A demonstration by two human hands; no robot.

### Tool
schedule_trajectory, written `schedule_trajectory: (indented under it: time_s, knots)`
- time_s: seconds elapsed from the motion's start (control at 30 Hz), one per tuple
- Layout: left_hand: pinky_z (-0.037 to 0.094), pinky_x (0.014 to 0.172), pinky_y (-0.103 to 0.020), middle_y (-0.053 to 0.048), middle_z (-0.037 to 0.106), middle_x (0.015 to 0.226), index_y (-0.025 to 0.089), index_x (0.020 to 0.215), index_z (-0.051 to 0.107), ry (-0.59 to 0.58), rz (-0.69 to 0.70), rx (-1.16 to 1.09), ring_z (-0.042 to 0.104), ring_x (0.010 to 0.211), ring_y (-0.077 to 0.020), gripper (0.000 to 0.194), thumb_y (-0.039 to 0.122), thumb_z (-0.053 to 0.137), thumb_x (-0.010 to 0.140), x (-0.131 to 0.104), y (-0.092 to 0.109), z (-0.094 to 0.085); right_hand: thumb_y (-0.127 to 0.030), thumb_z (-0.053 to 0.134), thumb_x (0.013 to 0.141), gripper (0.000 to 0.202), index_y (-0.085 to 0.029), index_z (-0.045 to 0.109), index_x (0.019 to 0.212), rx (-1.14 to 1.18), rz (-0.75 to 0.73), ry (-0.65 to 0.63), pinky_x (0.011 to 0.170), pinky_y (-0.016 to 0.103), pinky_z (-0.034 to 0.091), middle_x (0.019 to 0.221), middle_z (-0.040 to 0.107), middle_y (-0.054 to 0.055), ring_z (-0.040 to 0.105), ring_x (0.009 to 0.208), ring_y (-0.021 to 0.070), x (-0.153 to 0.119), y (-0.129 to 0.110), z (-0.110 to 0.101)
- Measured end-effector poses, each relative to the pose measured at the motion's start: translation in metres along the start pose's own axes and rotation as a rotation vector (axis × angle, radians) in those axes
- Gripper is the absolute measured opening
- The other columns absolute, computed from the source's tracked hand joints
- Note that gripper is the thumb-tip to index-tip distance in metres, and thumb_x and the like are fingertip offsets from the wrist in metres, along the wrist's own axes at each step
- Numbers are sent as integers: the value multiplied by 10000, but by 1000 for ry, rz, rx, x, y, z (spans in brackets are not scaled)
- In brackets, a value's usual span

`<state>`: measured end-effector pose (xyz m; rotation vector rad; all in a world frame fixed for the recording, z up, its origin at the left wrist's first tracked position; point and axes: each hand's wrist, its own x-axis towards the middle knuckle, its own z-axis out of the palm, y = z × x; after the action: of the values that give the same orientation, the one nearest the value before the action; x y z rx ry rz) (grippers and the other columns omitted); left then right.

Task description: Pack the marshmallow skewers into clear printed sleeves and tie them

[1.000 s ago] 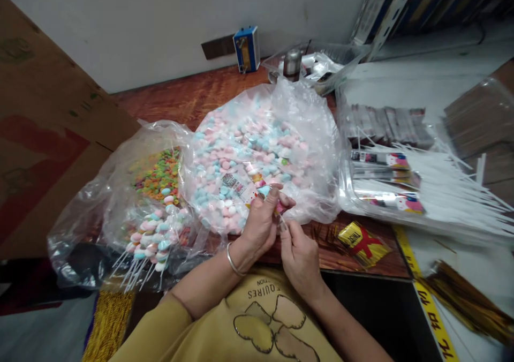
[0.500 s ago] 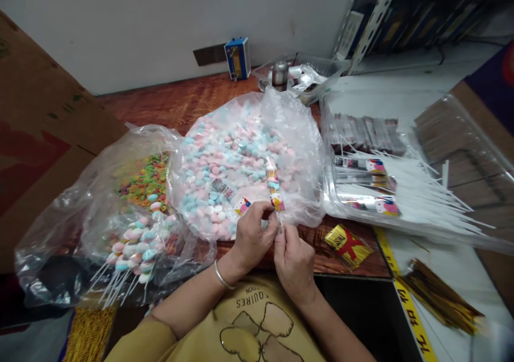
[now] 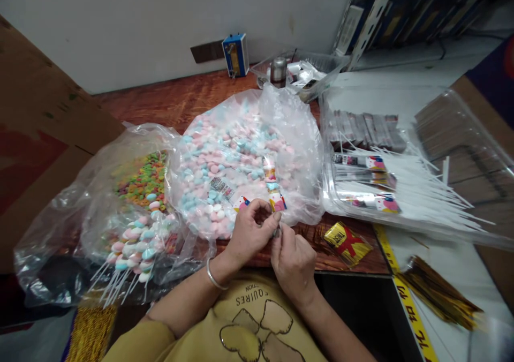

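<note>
A clear printed wrapper holding a marshmallow candy stick stands out beyond my fingertips, above the big bag of marshmallows. My left hand is closed, with thumb and forefinger pinching the gathered lower end of that wrapper. Right against it, my right hand is curled with its fingertips pressed together at the same spot. What lies between those right fingertips is small and mostly hidden. Under the wrapped stick spreads the clear bag of pink, blue and white marshmallows. Another printed wrapper lies on this bag, left of my hands.
Several marshmallow skewers lie at left on a bag of colourful ring candies. At right, a clear plastic tray holds white sticks and printed wrappers. A yellow twist-tie packet and loose gold ties lie nearer.
The wrapped candy stick has turned slightly, and its printed lower part faces me more fully. My right fingers have curled in tighter beside my left fingertips.
</note>
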<state>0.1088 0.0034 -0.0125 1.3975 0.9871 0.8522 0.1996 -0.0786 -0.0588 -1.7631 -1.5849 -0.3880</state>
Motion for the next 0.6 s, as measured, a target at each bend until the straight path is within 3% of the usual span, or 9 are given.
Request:
schedule_trajectory:
  time_s: [0.2, 0.33, 0.5, 0.6]
  knots:
    - [389, 608, -257, 31, 509, 660, 200, 778, 539, -44, -10, 10, 472, 620, -127, 221, 364, 573, 921, 1, 2, 0, -151, 401, 1048, 230, -57, 587, 1144, -28, -35, -7, 558, 331, 365, 615, 635, 31, 536, 504, 176, -1, -2, 1]
    - [359, 628, -263, 31, 482, 684, 200, 744, 506, -68, 88, 179, 434, 650, -125, 204, 297, 549, 918, 0, 0, -2, -171, 360, 1069, 248, -84, 590, 1102, -12, 0, -20, 545, 327, 346, 602, 623, 26, 540, 505, 178, -2, -2, 2]
    - [333, 657, -270, 24, 502, 711, 198, 729, 467, -199, 255, 387, 438, 678, -128, 191, 188, 485, 919, 0, 0, -5, -205, 346, 1083, 263, -164, 566, 946, 35, 43, -4, 532, 322, 320, 573, 597, 16, 540, 506, 182, 0, 0, 4]
    - [326, 663, -277, 16, 507, 721, 196, 719, 453, -286, 277, 430, 436, 688, -133, 192, 179, 476, 909, 2, 2, -10, -204, 334, 1087, 266, -178, 553, 938, 43, 55, 12, 534, 322, 319, 579, 599, 13, 534, 504, 181, 1, 2, 5]
